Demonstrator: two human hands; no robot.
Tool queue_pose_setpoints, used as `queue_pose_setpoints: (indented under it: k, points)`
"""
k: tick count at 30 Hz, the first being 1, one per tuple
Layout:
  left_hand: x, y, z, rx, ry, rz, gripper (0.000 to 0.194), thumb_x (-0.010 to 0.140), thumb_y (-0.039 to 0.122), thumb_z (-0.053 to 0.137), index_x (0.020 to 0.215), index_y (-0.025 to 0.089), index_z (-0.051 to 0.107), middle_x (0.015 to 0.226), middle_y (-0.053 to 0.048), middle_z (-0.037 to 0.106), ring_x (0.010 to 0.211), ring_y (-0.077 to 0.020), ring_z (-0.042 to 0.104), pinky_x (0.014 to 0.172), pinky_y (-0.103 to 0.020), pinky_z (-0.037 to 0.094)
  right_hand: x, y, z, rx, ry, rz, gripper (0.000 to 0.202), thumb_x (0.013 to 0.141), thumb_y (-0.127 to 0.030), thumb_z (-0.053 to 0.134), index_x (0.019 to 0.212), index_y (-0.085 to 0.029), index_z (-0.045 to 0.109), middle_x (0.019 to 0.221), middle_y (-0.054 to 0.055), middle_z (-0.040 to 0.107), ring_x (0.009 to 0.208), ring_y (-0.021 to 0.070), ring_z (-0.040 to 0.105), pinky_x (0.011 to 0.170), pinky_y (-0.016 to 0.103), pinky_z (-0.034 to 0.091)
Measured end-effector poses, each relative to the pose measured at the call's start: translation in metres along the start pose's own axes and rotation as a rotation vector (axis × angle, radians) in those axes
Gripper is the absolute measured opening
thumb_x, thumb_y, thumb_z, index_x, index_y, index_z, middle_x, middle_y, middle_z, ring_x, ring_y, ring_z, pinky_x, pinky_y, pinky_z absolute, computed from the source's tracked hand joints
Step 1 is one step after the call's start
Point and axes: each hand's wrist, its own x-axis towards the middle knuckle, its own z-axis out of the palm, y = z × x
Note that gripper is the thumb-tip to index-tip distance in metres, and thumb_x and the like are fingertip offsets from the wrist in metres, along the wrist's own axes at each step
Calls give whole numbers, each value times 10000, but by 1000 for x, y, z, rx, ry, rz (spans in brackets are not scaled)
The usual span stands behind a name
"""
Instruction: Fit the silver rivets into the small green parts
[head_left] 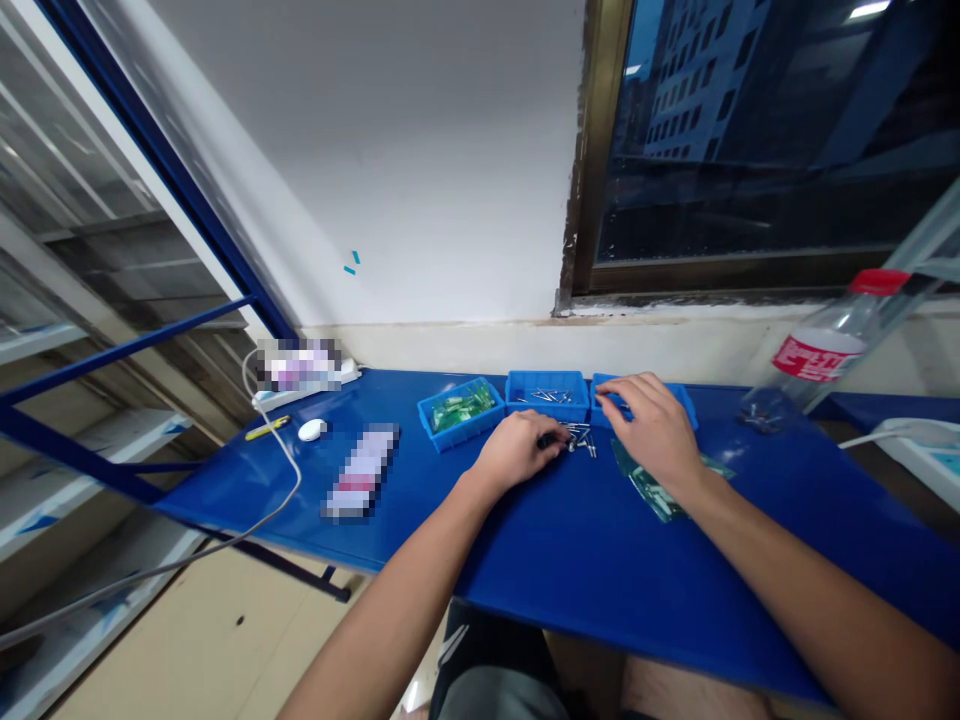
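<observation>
My left hand (pixel 517 448) rests on the blue table with its fingers curled at a small loose pile of silvery metal pins (pixel 581 438). What its fingertips hold, if anything, is hidden. Over the front of the right blue bin (pixel 684 402) hovers my right hand (pixel 651 425), thumb and fingers apart, with nothing visible between them. The middle blue bin (pixel 546 408) has several similar metal pins lying in it. In the left blue bin (pixel 459 434) are small clear-green packets (pixel 463 405). More green plastic packets (pixel 660 492) lie flat beneath my right wrist and forearm.
A clear bottle with a red cap (pixel 821 350) stands at the right, small dark pieces in its bottom. Left are a yellow-handled cutter (pixel 268 429), a white oval object (pixel 313 430), a power strip (pixel 330 380) and a cable (pixel 298 485). A wall and window border the table's back.
</observation>
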Motion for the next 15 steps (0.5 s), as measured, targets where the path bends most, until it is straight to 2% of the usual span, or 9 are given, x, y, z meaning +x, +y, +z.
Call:
queue_pose_setpoints:
  k: [5, 8, 11, 15]
  points:
    - [0, 8, -1, -216, 102, -98, 179, 881, 69, 667, 1014, 179, 714, 1008, -41, 795, 948, -177, 744, 893, -294, 568, 0, -2, 0, -28, 7, 1, 170, 1034, -262, 544, 1092, -252, 703, 1078, 86, 762, 1050, 300, 654, 959, 474, 514]
    - [-1, 9, 2, -349, 157, -129, 216, 871, 52, 663, 1061, 154, 675, 972, -57, 788, 907, -165, 755, 853, -279, 595, -2, 1, -1, -141, 25, 24, 147, 1018, -291, 573, 1064, -227, 696, 1054, 106, 760, 1030, 316, 643, 932, 466, 501]
    - [-1, 8, 5, -377, 194, -134, 222, 855, 50, 686, 1054, 147, 673, 970, -61, 787, 885, -160, 757, 857, -285, 610, -4, 8, 0, -277, 20, 57, 130, 990, -295, 595, 1004, -211, 694, 976, 117, 756, 985, 334, 627, 896, 466, 481]
    - [1, 5, 7, -363, 262, -123, 226, 858, 69, 712, 1071, 144, 692, 1006, -72, 782, 892, -160, 756, 858, -292, 626, -6, 14, 2, -318, -23, 68, 118, 970, -250, 584, 1004, -205, 688, 964, 102, 757, 969, 321, 618, 878, 443, 469]
